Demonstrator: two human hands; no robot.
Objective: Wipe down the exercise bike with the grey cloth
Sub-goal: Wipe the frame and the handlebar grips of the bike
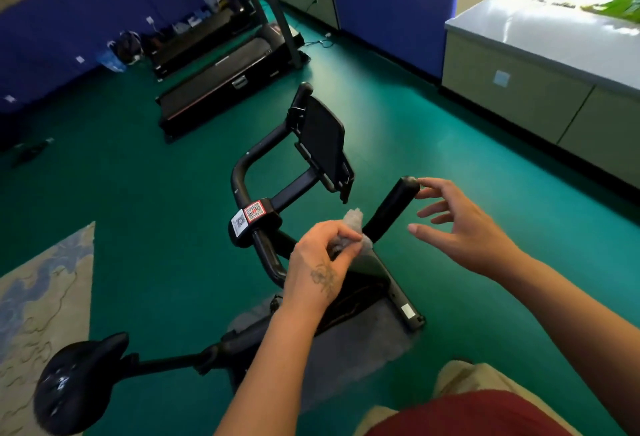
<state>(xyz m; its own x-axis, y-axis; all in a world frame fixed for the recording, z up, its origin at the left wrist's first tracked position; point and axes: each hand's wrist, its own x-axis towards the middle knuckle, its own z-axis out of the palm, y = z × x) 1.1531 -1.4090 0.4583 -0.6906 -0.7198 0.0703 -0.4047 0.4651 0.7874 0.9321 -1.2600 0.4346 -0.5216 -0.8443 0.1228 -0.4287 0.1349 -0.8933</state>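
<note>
A black exercise bike (263,193) stands below me on the green floor, with its saddle (74,383) at lower left and its screen holder (325,145) beyond the handlebars. My left hand (320,262) is shut on the grey cloth (353,224), pressed against the base of the right handlebar grip (391,210). My right hand (464,228) hovers open just right of that grip, fingers spread, with a fingertip near the grip's end.
A grey mat (363,349) lies under the bike. A black treadmill (225,79) stands ahead at the left. A low cabinet with a pale top (540,65) runs along the right wall. A patterned rug (41,297) lies at the left.
</note>
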